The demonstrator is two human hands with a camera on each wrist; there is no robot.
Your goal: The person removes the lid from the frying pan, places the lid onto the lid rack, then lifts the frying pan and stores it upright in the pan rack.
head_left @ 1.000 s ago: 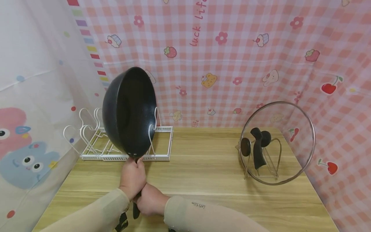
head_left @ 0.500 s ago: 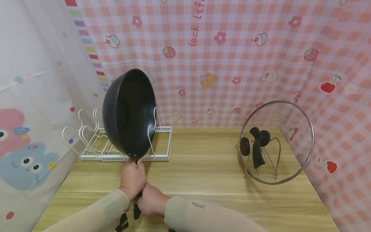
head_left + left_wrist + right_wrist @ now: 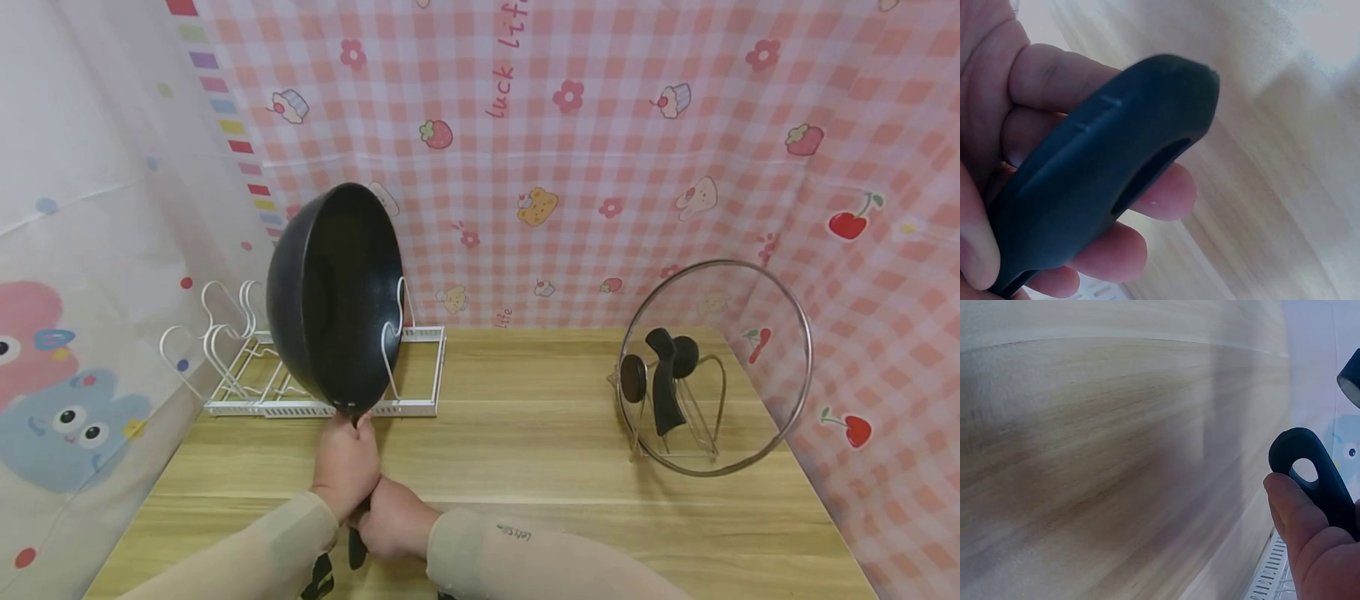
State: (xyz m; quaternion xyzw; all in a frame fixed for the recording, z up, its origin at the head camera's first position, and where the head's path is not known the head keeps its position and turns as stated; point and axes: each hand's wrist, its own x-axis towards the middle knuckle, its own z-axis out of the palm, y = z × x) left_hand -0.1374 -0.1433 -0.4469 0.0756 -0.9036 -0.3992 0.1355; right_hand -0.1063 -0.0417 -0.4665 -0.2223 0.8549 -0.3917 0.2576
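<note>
A black wok (image 3: 352, 283) stands tipped on its side over the white wire rack (image 3: 420, 408), its opening turned to the right. Its rim overlaps the right-hand wire dividers in the head view. My left hand (image 3: 347, 462) grips the handle close to the wok's body. Farther back on the handle, my right hand (image 3: 393, 518) holds on just behind it. The dark handle's end (image 3: 357, 548) pokes out below both hands. In the left wrist view, fingers wrap the handle (image 3: 1110, 144); in the right wrist view, the handle's hanging hole shows beside my right hand (image 3: 1329, 550).
A glass lid (image 3: 806, 367) with a steel rim and black knob leans in a small wire stand (image 3: 712, 457) at the right. White wire dividers (image 3: 213, 350) rise at the rack's left. Checked cloth (image 3: 570, 167) hangs behind the wooden table (image 3: 525, 467).
The wok has sunk slightly lower into the rack, with both hands keeping their grip on its handle. The lid and rack have stayed in place.
</note>
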